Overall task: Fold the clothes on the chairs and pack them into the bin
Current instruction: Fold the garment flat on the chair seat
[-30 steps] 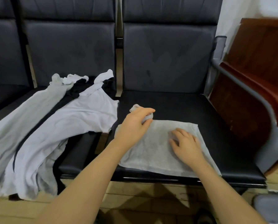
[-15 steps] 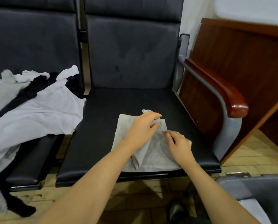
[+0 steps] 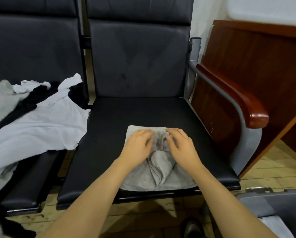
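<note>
A small grey garment (image 3: 143,179), folded into a narrow rectangle, lies on the front of the right black chair seat (image 3: 126,114). A raised crease runs down its middle. My left hand (image 3: 137,143) and my right hand (image 3: 182,146) both lie on its far half, side by side. Their fingers are curled and bunch the fabric between them. The grey bin (image 3: 264,198) stands on the floor at the lower right, with a pale cloth (image 3: 272,225) inside it. A pile of white clothes (image 3: 40,127) and black clothes (image 3: 30,102) covers the left chair.
A wood-capped armrest (image 3: 247,109) bounds the right chair, with a brown wooden desk (image 3: 257,62) just beyond it. The pile of clothes hangs over the left seat's front edge. A shoe (image 3: 192,227) shows on the tiled floor below.
My left hand carried the garment's left side over to the right, making it narrower. Both hands now sit together on its far half. The view swung right, so the bin shows.
</note>
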### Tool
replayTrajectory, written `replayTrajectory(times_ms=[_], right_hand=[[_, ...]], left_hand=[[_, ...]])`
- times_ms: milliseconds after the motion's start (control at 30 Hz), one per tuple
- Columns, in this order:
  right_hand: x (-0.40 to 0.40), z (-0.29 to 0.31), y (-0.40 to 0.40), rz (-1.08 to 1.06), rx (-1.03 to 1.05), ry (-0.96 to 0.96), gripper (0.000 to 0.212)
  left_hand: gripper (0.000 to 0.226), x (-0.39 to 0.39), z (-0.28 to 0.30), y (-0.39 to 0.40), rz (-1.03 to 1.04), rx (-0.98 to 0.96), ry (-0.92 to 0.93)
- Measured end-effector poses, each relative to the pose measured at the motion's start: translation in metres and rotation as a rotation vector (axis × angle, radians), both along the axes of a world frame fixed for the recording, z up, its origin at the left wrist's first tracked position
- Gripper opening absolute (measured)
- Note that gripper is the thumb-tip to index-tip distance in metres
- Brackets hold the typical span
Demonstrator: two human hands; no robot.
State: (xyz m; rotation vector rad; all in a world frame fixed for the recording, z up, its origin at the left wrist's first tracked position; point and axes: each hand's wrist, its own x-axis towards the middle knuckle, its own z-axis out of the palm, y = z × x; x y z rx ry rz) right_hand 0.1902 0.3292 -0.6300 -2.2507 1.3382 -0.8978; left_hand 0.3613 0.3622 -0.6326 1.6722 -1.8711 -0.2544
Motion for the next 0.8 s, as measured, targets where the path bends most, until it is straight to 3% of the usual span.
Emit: replayTrajectory(times_ms=[100,267,367,500,600,733,800], right_hand=[[0.018,0.002,-0.002,0.159,0.028,0.173,0.039],[0.010,-0.011,-0.021,-0.036,0.317,0.533,0.050],[0.007,-0.015,-0.029,-0.188,0.289,0.395,0.048],[0.013,-0.016,-0.036,-0.421,0.151,0.210,0.034],[0.016,-0.018,-0.046,-0.500,0.156,0.179,0.024],[0.025,-0.023,-0.053,-0.553,0.063,0.036,0.008],[0.028,-0.021,-0.055,-0.573,-0.053,-0.038,0.011]], left_hand=[[0.045,0.010,-0.013,0.006,-0.026,0.194,-0.227],[0.049,0.029,-0.021,0.004,0.019,0.370,-0.279],[0.050,0.031,-0.021,0.003,0.036,0.345,-0.266],[0.042,0.031,-0.016,-0.004,0.143,0.047,-0.283],[0.038,0.029,-0.013,-0.014,0.187,-0.037,-0.212],[0.041,0.027,-0.019,-0.024,0.097,-0.035,-0.202],[0.052,0.024,-0.021,-0.026,-0.001,-0.037,-0.229]])
